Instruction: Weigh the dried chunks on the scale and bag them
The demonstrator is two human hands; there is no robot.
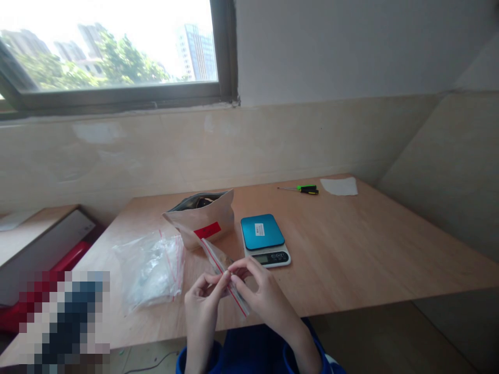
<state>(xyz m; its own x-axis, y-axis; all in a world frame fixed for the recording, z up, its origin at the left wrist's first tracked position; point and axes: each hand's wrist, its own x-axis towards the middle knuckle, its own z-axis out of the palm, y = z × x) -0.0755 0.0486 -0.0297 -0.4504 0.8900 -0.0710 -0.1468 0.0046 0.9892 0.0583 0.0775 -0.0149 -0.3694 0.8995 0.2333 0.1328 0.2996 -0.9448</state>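
Grip, left hand: thumb and index finger of the left hand are closed in a narrow pinch on the red-lined strip of a small zip bag.
Grip, right hand: thumb and fingertips of the right hand close on the same strip, just beside the left fingertips. From here I cannot tell whether the seal is parted.
Zip bag position: between both hands, over the near part of the table; a brownish patch shows through the plastic, partly behind the right fingers.
Strip axis: diagonal, from far left to near right. The pinch sits about mid-length, so one end projects beyond the fingers toward the pouch and the other toward the person.
Nearer hand: neither; both meet the strip at practically the same point.
Pouch: upright beyond the hands, mouth open, something dark inside, red label on its front. The strip's far end overlaps it in view; contact cannot be confirmed.
Clear plastic bags: flat, left of the left hand.
Scale: beyond the right hand, blue plate uncovered, display facing the person.
Screwdrivers: far side, handles to the right, near white paper.
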